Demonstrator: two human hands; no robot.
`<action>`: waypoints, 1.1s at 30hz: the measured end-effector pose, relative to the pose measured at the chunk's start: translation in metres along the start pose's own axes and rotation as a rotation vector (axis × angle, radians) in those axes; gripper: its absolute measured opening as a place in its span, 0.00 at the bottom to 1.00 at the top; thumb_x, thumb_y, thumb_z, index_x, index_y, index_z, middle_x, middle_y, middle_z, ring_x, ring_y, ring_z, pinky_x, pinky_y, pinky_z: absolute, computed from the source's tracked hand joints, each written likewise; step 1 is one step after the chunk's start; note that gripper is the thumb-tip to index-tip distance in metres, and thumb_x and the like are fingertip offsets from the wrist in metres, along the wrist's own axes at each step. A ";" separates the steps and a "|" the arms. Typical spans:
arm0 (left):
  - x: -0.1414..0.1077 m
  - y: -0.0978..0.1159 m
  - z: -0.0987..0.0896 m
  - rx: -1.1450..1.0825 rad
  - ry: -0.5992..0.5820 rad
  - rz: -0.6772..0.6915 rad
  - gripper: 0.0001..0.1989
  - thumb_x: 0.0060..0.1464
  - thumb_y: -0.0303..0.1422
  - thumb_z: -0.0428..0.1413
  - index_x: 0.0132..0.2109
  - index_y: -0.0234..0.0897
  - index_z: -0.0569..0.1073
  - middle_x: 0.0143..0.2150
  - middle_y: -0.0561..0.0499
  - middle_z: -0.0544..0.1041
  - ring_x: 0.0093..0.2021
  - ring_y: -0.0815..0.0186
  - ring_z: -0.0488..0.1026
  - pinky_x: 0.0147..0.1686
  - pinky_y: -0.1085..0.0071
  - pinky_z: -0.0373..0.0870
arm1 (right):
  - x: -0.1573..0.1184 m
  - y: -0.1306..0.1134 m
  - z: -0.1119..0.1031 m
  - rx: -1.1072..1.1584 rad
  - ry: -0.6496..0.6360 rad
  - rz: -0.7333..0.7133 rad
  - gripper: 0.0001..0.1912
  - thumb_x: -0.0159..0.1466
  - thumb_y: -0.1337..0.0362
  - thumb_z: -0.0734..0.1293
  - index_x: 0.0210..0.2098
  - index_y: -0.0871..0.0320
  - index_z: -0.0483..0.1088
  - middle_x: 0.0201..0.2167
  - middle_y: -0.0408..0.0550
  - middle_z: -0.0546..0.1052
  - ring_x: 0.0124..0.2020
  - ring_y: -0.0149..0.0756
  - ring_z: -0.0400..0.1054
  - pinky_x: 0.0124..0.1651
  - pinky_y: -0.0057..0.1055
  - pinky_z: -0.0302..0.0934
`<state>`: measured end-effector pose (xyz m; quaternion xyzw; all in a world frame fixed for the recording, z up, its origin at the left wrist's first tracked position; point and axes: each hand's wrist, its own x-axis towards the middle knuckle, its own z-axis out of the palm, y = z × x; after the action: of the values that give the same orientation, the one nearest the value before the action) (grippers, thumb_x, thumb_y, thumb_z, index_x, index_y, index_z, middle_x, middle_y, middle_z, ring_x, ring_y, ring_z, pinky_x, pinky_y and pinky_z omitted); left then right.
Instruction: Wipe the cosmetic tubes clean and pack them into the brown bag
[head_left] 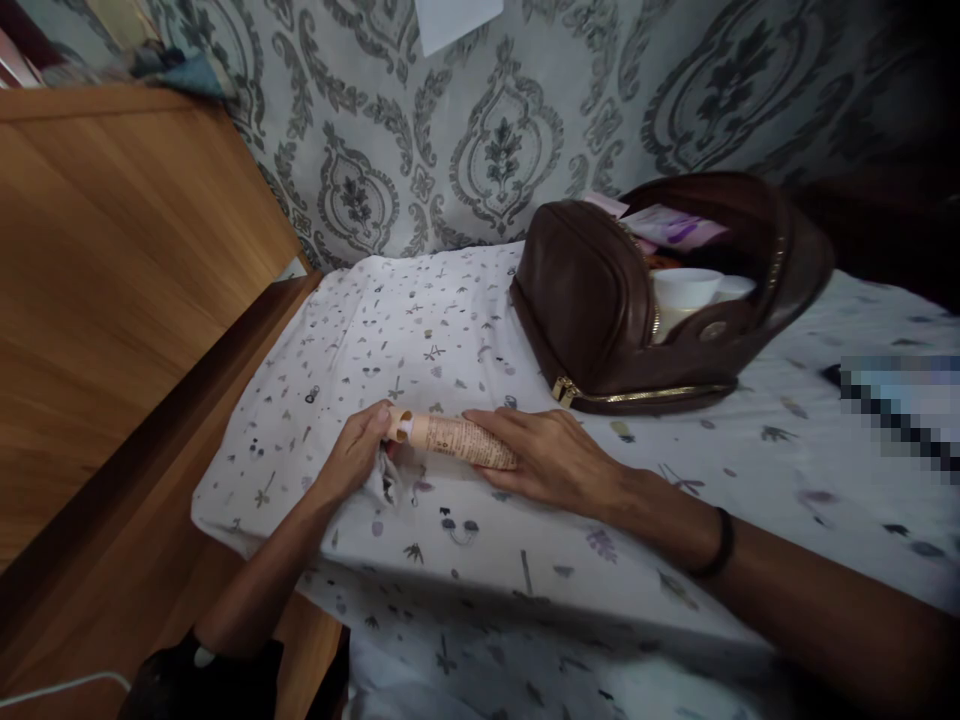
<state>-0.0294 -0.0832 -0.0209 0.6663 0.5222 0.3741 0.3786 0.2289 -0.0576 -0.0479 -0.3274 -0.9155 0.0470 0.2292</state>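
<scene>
The left end of one beige tube is pinched in the fingers of the left hand, one crumpled scrap being seen just below. Above the near middle of one patterned sheet, the tube's right end is gripped by the right hand. Beyond it, at far right, one open brown bag is seen.

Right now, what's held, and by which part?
A tube. The right hand grips its body at the end away from the cap; the left hand holds the cap end. Whether the left also grips the crumpled thing beneath can't be told.
</scene>
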 end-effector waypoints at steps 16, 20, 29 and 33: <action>0.001 -0.006 -0.010 0.088 0.078 0.143 0.26 0.50 0.50 0.61 0.51 0.38 0.75 0.50 0.45 0.76 0.52 0.55 0.70 0.52 0.64 0.65 | 0.001 -0.002 -0.004 0.033 0.019 0.033 0.23 0.63 0.57 0.68 0.56 0.57 0.69 0.38 0.50 0.80 0.32 0.38 0.74 0.32 0.30 0.60; 0.001 -0.004 -0.009 0.062 0.112 0.159 0.25 0.56 0.53 0.54 0.46 0.37 0.77 0.43 0.46 0.78 0.44 0.58 0.72 0.47 0.65 0.67 | 0.001 -0.003 -0.005 0.021 -0.011 0.038 0.23 0.63 0.57 0.67 0.56 0.57 0.69 0.37 0.50 0.80 0.29 0.38 0.73 0.31 0.31 0.59; 0.000 -0.004 -0.009 0.048 0.112 0.077 0.17 0.54 0.42 0.60 0.47 0.38 0.72 0.34 0.52 0.78 0.36 0.62 0.74 0.44 0.67 0.67 | 0.003 -0.005 -0.006 -0.018 -0.049 0.061 0.24 0.63 0.57 0.67 0.57 0.57 0.67 0.38 0.51 0.81 0.31 0.40 0.74 0.32 0.31 0.59; 0.000 -0.005 -0.012 0.067 0.085 0.130 0.18 0.51 0.38 0.63 0.49 0.39 0.74 0.50 0.47 0.79 0.52 0.58 0.72 0.52 0.66 0.63 | 0.003 -0.005 -0.006 -0.023 -0.077 0.078 0.25 0.62 0.58 0.68 0.57 0.57 0.67 0.40 0.51 0.81 0.32 0.40 0.74 0.32 0.31 0.59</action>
<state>-0.0421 -0.0815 -0.0201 0.6946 0.5057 0.4083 0.3084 0.2269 -0.0600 -0.0399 -0.3635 -0.9106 0.0579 0.1879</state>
